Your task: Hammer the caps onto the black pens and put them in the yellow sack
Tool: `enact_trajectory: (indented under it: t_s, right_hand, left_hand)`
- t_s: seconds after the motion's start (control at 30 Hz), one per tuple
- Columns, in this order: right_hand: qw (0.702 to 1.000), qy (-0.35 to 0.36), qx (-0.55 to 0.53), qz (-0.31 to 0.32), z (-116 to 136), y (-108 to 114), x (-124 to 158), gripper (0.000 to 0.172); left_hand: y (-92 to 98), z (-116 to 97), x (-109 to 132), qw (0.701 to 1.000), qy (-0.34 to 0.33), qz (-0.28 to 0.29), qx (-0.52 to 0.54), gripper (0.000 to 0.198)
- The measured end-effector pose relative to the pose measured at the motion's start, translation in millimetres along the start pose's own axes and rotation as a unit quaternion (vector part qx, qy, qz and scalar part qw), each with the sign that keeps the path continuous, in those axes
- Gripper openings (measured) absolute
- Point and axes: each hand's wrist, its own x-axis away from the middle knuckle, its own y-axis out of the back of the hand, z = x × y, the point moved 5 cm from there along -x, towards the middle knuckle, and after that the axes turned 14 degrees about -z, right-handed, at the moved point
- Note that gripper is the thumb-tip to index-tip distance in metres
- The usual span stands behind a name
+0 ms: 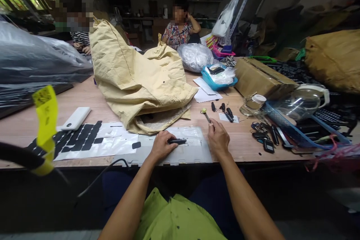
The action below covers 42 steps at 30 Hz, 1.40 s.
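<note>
My left hand (163, 145) rests on a translucent plastic board (201, 153) at the table's front edge. Its fingers are closed on a slim black part (178, 141) that lies flat and points right; its exact kind is unclear. To the right, my right hand (218, 138) grips the handle of a small hammer (206, 114), whose round yellowish head points away from me, just above the table. Beyond that hand lie several small black pieces (227, 112), some on a white paper slip (235, 119).
A large cream sack (146, 78) lies ahead with its mouth towards me. Left are a sheet of black stickers (81, 138) and a white power bank (76, 118). Right are a carton (261, 77), a glass jug (302, 101) and key fobs (264, 140). Two people sit across the table.
</note>
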Motion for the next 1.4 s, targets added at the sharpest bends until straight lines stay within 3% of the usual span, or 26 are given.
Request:
enact_trajectory:
  t_s: [0.07,0.17,0.33,0.57,0.73,0.9,1.03,1.17,1.27,1.4]
  right_hand:
    - [0.996,0.024,-0.084,0.003,11,15,20,0.04]
    - [0.978,0.077,-0.185,0.055,33,32,55,0.039]
    - [0.961,0.135,-0.212,0.115,54,43,89,0.039]
    - [0.965,0.22,-0.086,0.111,55,38,101,0.045]
    - [0.971,0.203,-0.089,0.085,52,46,98,0.043]
    - [0.974,0.188,-0.081,0.101,42,47,100,0.043]
    - [0.981,0.163,-0.068,0.074,30,39,80,0.041]
    - [0.992,0.121,0.02,0.035,15,16,27,0.037]
    - [0.99,0.097,0.095,0.047,6,-4,-9,0.035]
    - [0.981,0.082,0.16,0.073,8,-25,-33,0.034]
  left_hand:
    - [-0.2,-2,0,1.0,0.006,-0.001,0.004,0.016]
    - [-0.4,-4,0,1.0,0.019,-0.003,0.007,0.015]
    - [-2.6,-4,-1,0.999,0.047,-0.01,0.008,0.013]
    - [-6.5,-4,-3,0.998,0.057,-0.023,-0.007,0.007]
    - [-5.6,-6,-2,0.997,0.065,-0.029,0.005,0.011]
    - [-5.4,-4,-3,0.997,0.065,-0.037,0.012,0.012]
    - [-5.7,-4,-3,0.998,0.056,-0.031,0.014,0.011]
    - [-3.8,-6,-1,0.999,0.044,-0.028,-0.01,0.011]
    - [-3.5,-8,-1,0.999,0.024,-0.023,-0.043,0.014]
    - [-5.8,-11,-1,0.996,0.009,-0.014,-0.082,0.011]
